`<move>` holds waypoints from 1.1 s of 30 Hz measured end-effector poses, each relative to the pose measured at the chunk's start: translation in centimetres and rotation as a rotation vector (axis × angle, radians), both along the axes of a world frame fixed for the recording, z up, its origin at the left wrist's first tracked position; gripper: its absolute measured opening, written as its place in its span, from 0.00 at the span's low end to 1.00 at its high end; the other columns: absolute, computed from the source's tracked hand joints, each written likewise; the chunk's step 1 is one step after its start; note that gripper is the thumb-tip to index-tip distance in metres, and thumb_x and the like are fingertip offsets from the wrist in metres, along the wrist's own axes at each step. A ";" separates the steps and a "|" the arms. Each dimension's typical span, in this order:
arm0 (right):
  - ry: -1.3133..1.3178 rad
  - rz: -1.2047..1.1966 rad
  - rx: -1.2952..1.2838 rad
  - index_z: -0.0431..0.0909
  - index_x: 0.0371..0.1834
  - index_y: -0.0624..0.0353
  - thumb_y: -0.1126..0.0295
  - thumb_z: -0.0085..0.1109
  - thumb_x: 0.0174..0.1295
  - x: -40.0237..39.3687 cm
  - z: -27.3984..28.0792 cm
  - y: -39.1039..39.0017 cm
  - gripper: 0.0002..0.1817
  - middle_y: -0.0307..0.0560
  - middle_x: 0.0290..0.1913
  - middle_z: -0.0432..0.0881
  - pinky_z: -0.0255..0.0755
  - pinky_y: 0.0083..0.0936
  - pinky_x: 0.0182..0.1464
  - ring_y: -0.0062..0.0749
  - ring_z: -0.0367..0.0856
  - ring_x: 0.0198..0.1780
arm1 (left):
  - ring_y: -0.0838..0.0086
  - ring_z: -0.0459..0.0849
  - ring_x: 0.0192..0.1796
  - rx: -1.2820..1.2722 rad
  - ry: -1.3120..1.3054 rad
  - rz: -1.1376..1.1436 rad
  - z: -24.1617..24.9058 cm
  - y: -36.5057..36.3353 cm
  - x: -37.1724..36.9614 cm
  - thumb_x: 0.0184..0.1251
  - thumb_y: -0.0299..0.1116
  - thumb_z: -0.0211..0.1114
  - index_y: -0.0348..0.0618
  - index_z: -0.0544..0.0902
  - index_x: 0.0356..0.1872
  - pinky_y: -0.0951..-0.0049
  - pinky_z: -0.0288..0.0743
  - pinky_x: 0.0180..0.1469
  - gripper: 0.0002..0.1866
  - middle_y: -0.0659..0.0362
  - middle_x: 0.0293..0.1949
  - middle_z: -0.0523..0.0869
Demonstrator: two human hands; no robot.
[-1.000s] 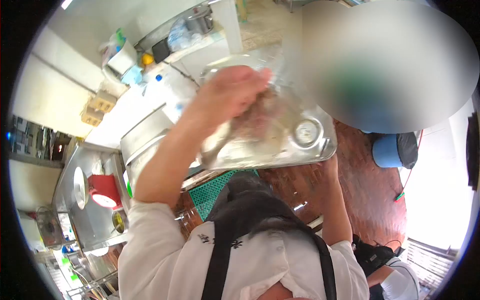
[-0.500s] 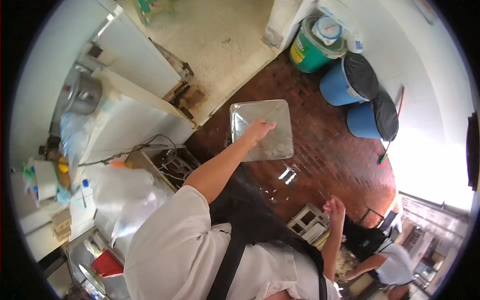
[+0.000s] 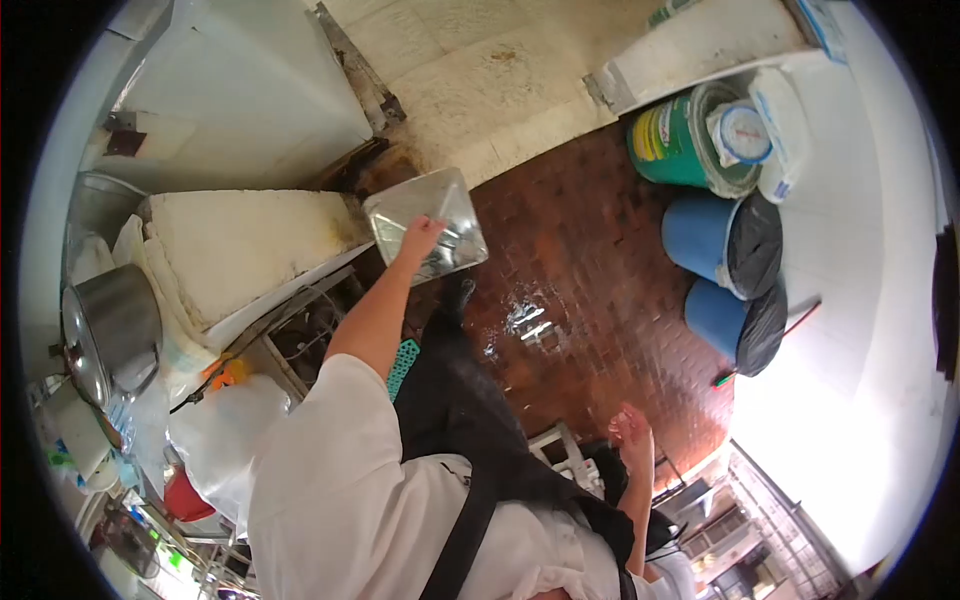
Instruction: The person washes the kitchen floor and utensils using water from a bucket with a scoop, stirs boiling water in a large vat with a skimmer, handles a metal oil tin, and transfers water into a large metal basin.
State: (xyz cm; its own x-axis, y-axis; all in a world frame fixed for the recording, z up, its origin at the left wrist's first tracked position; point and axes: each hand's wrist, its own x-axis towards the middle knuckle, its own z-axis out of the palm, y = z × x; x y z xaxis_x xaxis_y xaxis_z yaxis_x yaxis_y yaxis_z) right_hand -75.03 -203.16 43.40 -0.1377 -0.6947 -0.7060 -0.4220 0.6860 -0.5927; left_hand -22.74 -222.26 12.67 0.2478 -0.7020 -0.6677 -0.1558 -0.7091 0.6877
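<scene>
My left hand (image 3: 422,236) is out at nearly full reach, its fingers curled in over the middle of the shiny square tray (image 3: 440,195); I can't tell just how far they are closed, or whether they have hold of a part of it or only lie against it. The tray is ahead of me and to my left, near the corner of the pale ledge (image 3: 250,230) and just beyond my dark shoe (image 3: 458,292), and I can't tell whether it touches the brick floor (image 3: 590,260). My right hand (image 3: 632,430) is off by my side, well apart from the tray, fingers loosely bent and partly open, with nothing in them that I can see. To handle this well, I'd want my wrist firm and my elbow a little softer, since a wide, thin tray seems likely to twist when one hand bears it so far from the body. Moving my feet closer would serve me better than stretching, and I'd place them with care, because the floor shines as if wet. That ledge corner is the thing to mind: a tray edge could knock on it, so I'd leave a gap there before any turn. If the tray felt slippery or began to tip, bringing my right hand to its near edge would steady it far better than squeezing harder with the left.
</scene>
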 end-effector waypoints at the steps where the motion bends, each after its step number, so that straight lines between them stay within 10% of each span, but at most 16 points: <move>1: -0.004 0.025 -0.009 0.74 0.64 0.67 0.54 0.59 0.72 0.4 0.5 -1.3 0.28 0.43 0.41 0.82 0.77 0.24 0.47 0.25 0.82 0.42 | 0.68 0.74 0.39 -0.007 -0.013 0.020 0.1 -1.1 1.5 0.67 0.53 0.68 0.39 0.76 0.30 0.64 0.69 0.46 0.24 0.59 0.31 0.76; 12: 0.300 0.537 -0.044 0.77 0.61 0.63 0.59 0.58 0.72 4.5 0.5 -14.4 0.22 0.49 0.45 0.85 0.77 0.28 0.48 0.29 0.84 0.45 | 0.56 0.79 0.41 0.046 -0.222 0.082 -6.7 -4.4 13.6 0.62 0.45 0.70 0.39 0.78 0.44 0.63 0.73 0.47 0.20 0.49 0.38 0.83; 16: 0.318 0.722 -0.053 0.75 0.63 0.65 0.59 0.58 0.72 7.7 1.7 -19.4 0.23 0.50 0.43 0.85 0.78 0.28 0.49 0.33 0.85 0.43 | 0.49 0.75 0.63 -0.153 -0.545 -0.136 -13.4 -5.2 14.5 0.60 0.45 0.71 0.39 0.79 0.59 0.57 0.69 0.66 0.29 0.41 0.58 0.80; 21: 0.235 0.902 -0.133 0.75 0.63 0.63 0.60 0.57 0.72 13.0 2.9 -25.5 0.22 0.48 0.41 0.85 0.78 0.28 0.49 0.31 0.85 0.41 | 0.42 0.72 0.66 -0.367 -0.266 0.245 -2.3 -2.5 4.1 0.62 0.45 0.68 0.35 0.68 0.70 0.53 0.66 0.70 0.38 0.36 0.64 0.74; 22: 0.221 0.969 -0.164 0.75 0.63 0.63 0.60 0.57 0.72 14.1 2.8 -26.8 0.22 0.48 0.41 0.85 0.78 0.28 0.49 0.31 0.84 0.40 | 0.43 0.72 0.67 -0.186 -0.246 0.237 6.5 -0.7 2.0 0.62 0.42 0.69 0.34 0.65 0.71 0.55 0.66 0.70 0.39 0.35 0.64 0.74; 33: -0.314 1.544 -0.314 0.76 0.61 0.64 0.60 0.60 0.72 27.7 -2.3 -37.9 0.22 0.42 0.37 0.82 0.74 0.23 0.46 0.26 0.79 0.39 | 0.49 0.77 0.64 0.236 -0.447 0.435 12.8 29.5 -6.4 0.67 0.46 0.65 0.37 0.59 0.75 0.55 0.70 0.67 0.41 0.40 0.66 0.74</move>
State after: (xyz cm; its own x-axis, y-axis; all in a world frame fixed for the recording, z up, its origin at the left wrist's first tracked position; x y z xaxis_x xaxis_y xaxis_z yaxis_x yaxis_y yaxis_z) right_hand -47.36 -241.04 41.08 0.9146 -0.1406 -0.3790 -0.4018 -0.4200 -0.8137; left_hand -29.19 -192.79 25.44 0.7642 -0.3227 -0.5585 -0.0553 -0.8954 0.4417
